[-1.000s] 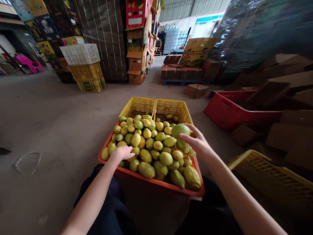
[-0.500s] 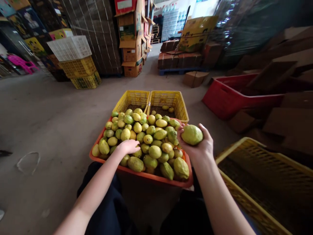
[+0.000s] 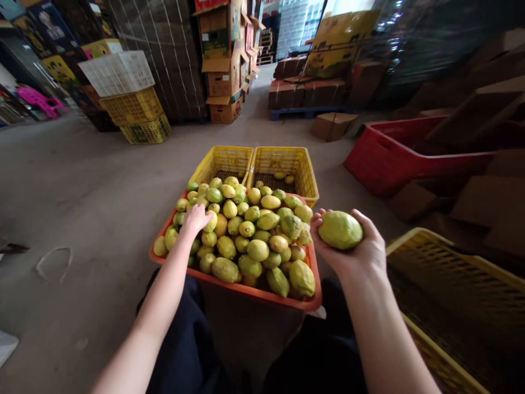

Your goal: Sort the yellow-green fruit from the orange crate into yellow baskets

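Yellow-green lemons [image 3: 257,250] fill a shallow orange bin [image 3: 262,298] in front of my knees. My right hand [image 3: 361,254] is off the bin's right side, palm up, with fingers and thumb curled round a big, bumpy green-yellow lemon [image 3: 341,230]. Over the left part of the heap, my left hand [image 3: 196,220] has its fingers against the left side of a yellow lemon [image 3: 212,220]; its thumb is hidden. That lemon still rests among the others.
Two yellow crates [image 3: 283,158] stand behind the bin, a few lemons in the right one. Another yellow crate [image 3: 426,241] is at my right, with a red tub [image 3: 369,164] and cardboard [image 3: 492,213] beyond. Stacked crates [image 3: 137,106] and boxes [image 3: 221,85] stand farther back.
My left hand has moved up and left across the heap to the yellow lemon. My right hand has carried the big lemon to the right, away from the bin's edge.
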`<state>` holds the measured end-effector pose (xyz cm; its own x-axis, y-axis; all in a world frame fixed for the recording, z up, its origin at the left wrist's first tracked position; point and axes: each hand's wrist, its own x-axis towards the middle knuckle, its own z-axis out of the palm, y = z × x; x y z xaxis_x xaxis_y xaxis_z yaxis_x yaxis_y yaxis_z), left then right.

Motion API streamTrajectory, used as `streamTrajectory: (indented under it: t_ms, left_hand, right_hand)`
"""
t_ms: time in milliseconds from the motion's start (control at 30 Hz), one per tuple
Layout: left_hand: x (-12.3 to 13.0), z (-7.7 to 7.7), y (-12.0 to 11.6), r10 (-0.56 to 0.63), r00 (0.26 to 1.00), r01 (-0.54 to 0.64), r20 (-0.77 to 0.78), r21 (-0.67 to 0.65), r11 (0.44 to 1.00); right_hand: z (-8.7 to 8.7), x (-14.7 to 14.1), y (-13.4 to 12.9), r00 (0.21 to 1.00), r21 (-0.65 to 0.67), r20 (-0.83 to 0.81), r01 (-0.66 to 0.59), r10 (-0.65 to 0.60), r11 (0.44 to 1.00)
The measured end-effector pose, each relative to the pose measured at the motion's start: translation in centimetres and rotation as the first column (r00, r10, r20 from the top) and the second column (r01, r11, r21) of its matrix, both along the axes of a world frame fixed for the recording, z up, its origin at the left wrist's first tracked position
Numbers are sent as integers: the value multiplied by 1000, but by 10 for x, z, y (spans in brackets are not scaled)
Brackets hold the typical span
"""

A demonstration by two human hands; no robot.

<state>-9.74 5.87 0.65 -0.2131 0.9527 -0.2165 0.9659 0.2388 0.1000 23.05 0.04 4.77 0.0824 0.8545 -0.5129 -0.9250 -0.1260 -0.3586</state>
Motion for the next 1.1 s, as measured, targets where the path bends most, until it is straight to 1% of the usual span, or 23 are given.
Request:
streamTrajectory:
  t_ms: [100,233,333,400,433,467,500,533,567,600,633,667,700,733,800,833,900,1000,1100]
  left_hand:
    - [6,-14,2,23,999,-22,37,-34,999]
    - [12,-28,2,66,993,-68,100,11,998]
    - [7,-29,3,86,977,-98,193,52,994]
    - [1,-24,3,80,953,-110,291,87,990]
    - [-2,-20,2,69,926,-119,370,114,986]
    - [-3,-15,0,53,867,-139,496,138,981]
    - [-3,-9,-2,29,755,-167,655,150,974]
    - [-2,-3,-6,1,583,-209,813,148,967]
    - [0,3,-11,-24,352,-248,936,118,962]
    - [4,9,-16,-46,121,-277,992,78,958]
    - [8,14,-22,-57,-60,-309,997,36,950]
    - [13,18,-27,-65,-187,-317,980,3,949]
    - [18,21,-33,-82,-268,-330,960,-12,944]
    - [22,23,-37,-105,-311,-343,945,-9,939]
    - [31,22,-43,-140,-352,-355,926,6,935]
    - [35,20,-44,-146,-373,-358,916,3,934]
    - [43,17,-44,-140,-438,-357,888,-29,934]
    - [55,17,-43,-116,-550,-321,827,-82,943]
    - [66,24,-44,-89,-645,-281,759,-127,951]
  right_hand:
    - [-2,-4,3,1000,-8,-3,1,-1,1000]
    - [-4,-15,6,1000,-55,-24,-5,4,998]
    - [-11,-20,10,1000,-18,0,-17,17,1000]
    - [-17,-22,12,999,7,23,-23,23,1000]
    - [-20,-22,13,999,18,42,-17,16,1000]
    - [-24,-21,14,997,35,73,-6,3,999]
    - [-27,-20,14,993,65,117,4,-12,998]
    - [-31,-19,15,984,110,174,3,-23,994]
    - [-34,-19,15,970,164,240,-16,-24,986]
    - [-37,-18,16,950,222,312,-59,-14,973]
    - [-40,-19,17,926,269,379,-114,4,956]
    - [-43,-22,18,902,298,432,-165,22,940]
    - [-46,-25,19,884,308,465,-202,38,930]
    - [-48,-31,19,876,302,479,-221,53,927]
    - [-50,-47,20,877,272,473,-234,82,933]
    - [-51,-57,19,881,259,464,-237,94,936]
    - [-50,-77,17,886,255,448,-257,121,932]
    - [-44,-101,12,911,233,368,-286,188,929]
    - [-33,-116,7,922,156,269,-329,280,931]
